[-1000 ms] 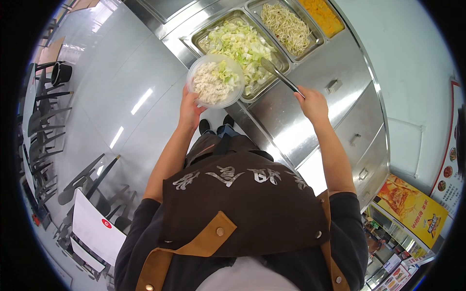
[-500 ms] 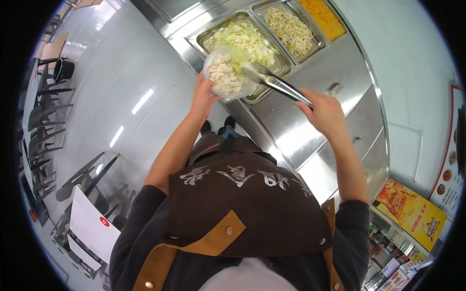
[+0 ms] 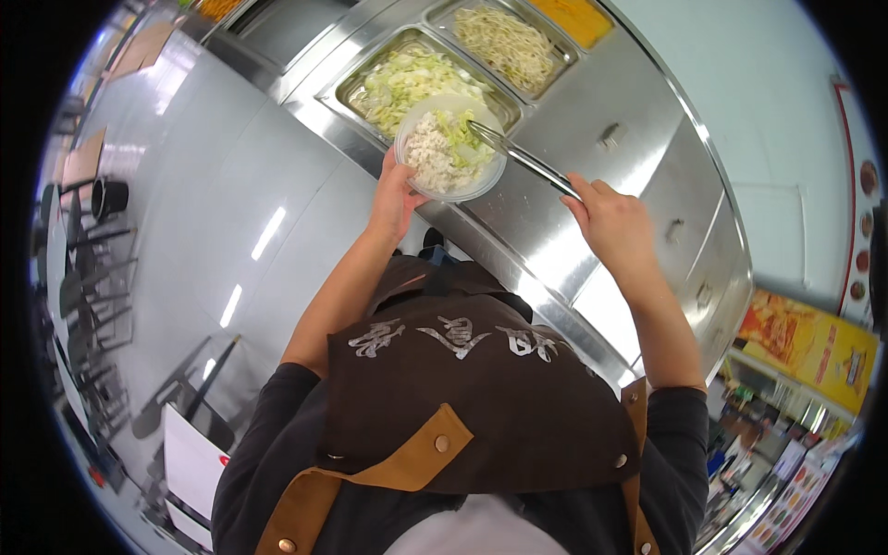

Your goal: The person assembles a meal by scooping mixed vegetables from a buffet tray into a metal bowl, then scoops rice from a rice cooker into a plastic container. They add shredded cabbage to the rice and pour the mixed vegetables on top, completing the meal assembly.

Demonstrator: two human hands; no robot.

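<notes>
My left hand (image 3: 398, 196) grips a round clear plastic bowl (image 3: 453, 195) by its left side, over the near edge of the steel counter. White rice (image 3: 431, 155) fills much of the bowl, with chopped cabbage (image 3: 459, 132) on its upper right part. Metal tongs (image 3: 527, 161) are closed in my right hand (image 3: 612, 222), and their tips reach into the bowl at the cabbage. Just beyond the bowl is a steel tray (image 3: 344, 91) of pale green chopped cabbage, its near corner partly hidden by the bowl.
Farther right are a tray of bean sprouts (image 3: 505, 46) and one of orange shredded food (image 3: 575, 17). Steel lids with handles (image 3: 611, 135) cover the counter's right side. Chairs (image 3: 83, 277) and a black bin (image 3: 109, 197) stand at the left. A yellow poster (image 3: 814, 347) is at the right.
The tongs have turned, and their tips now rest at the cabbage in the bowl. The cabbage there shows more clearly. The whole view has shifted, with the trays farther left and up.
</notes>
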